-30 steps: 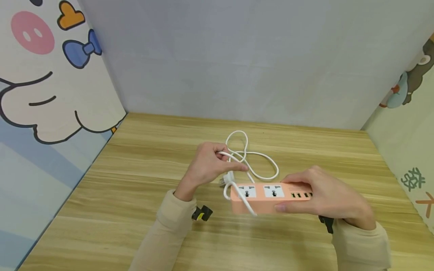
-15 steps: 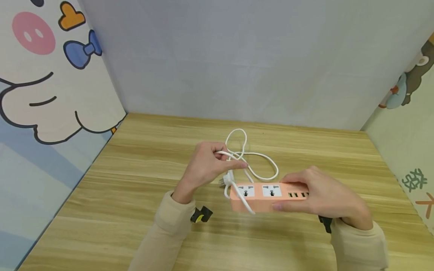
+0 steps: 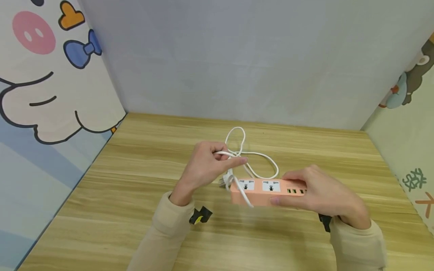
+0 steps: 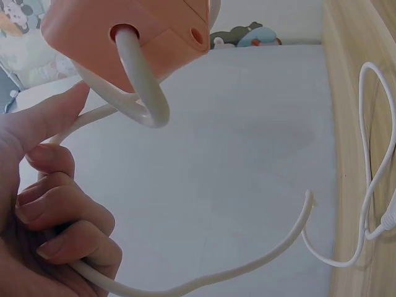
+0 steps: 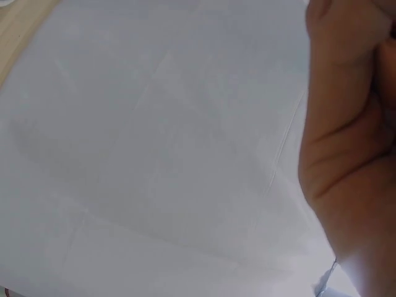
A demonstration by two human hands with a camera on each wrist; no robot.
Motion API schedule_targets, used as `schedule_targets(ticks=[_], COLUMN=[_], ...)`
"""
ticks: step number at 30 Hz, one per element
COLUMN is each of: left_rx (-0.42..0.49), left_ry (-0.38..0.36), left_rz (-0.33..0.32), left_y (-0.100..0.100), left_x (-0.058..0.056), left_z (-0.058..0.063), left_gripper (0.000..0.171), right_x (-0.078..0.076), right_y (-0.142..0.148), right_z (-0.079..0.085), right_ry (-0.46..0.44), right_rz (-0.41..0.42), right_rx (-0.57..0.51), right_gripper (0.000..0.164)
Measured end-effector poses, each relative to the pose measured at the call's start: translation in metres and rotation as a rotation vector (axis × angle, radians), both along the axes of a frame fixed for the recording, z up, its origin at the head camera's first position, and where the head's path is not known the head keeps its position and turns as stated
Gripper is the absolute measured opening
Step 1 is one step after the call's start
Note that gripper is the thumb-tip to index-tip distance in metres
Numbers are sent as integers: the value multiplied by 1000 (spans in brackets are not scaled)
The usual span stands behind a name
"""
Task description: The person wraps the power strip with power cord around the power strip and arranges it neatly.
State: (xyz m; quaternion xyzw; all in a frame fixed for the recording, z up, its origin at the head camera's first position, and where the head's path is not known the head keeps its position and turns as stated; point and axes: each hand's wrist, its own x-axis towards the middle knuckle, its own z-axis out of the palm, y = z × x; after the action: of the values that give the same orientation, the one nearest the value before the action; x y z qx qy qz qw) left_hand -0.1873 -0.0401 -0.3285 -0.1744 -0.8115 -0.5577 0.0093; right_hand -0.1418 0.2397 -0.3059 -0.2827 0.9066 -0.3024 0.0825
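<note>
An orange power strip with white sockets and several USB ports is held at its right end by my right hand, thumb on the near side and fingers on the far side. My left hand curls its fingers round the white cord, with the thumb stretched toward the strip. In the left wrist view the cord leaves a hole in the strip's end and bends back to the hand. A white plug shows beyond the strip's left end. Only part of my right hand appears in the right wrist view.
Loose loops of the cord lie on the wood-grain table beyond the hands. A pale grey cloth wall rises at the table's back edge, with cartoon-printed panels on both sides.
The power strip has tilted and shifted slightly away from me and to the left with my right hand. A far loop of cord has crept a little toward the back. My left hand barely moved.
</note>
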Motion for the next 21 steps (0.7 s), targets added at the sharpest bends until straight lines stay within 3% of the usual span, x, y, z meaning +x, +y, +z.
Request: schedule_targets(ticks=[11, 21], left_rx=[15, 2], left_ry=[66, 125], left_rz=[-18, -17], left_y=[0, 1], left_x=[5, 9], left_z=[3, 6], left_gripper=[58, 53], right_x=[0, 0], right_y=[-1, 1], right_z=[1, 2], right_ry=[-1, 13], right_rz=[-40, -84], right_rx=[18, 34], right_gripper=[23, 25])
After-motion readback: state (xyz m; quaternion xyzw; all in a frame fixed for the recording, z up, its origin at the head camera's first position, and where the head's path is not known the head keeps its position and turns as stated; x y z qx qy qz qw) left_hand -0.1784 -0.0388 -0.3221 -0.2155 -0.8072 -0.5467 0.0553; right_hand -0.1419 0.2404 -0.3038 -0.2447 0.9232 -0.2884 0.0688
